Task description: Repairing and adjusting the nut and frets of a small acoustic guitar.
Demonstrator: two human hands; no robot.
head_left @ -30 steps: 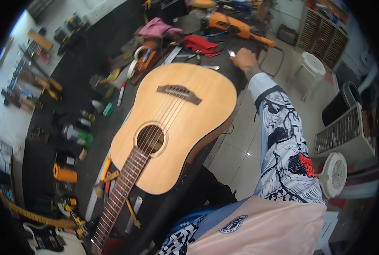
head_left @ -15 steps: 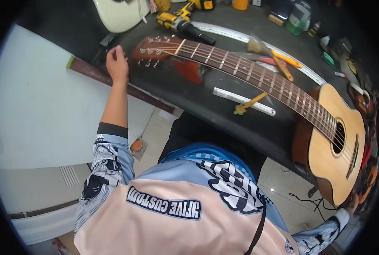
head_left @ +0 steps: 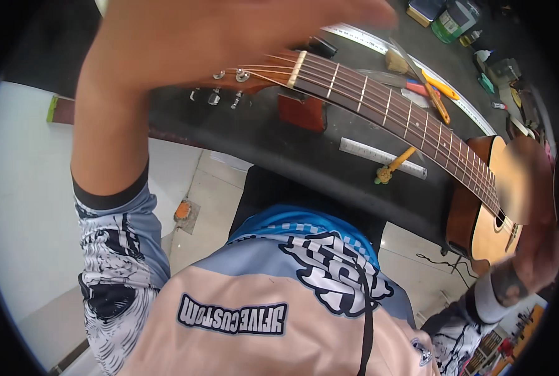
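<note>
Close to the camera, my left hand (head_left: 229, 37) spans the upper left with its fingers stretched rightward. They are blurred and partly cut off by the top edge. It holds nothing that I can see, and it hides much of the guitar's headstock. At the right, my right hand (head_left: 539, 244) is raised in front of the guitar body, smeared by motion, so its fingers are unclear. The acoustic guitar (head_left: 405, 116) lies face up across the dark bench, its neck over a reddish-brown block (head_left: 301, 113) near the headstock.
Along the bench (head_left: 279, 150) edge lie a short steel ruler (head_left: 367, 150) and a yellow-handled tool (head_left: 398, 161). Behind the neck are a long ruler (head_left: 474, 116), a brush (head_left: 397, 61) and a yellow-orange cutter (head_left: 439, 84). A green-filled jar (head_left: 448, 25) stands farther back.
Both my hands have risen toward the camera: the left from beside the headstock, the right from beside the guitar body. The view has shifted, and the left hand now covers the power drill.
</note>
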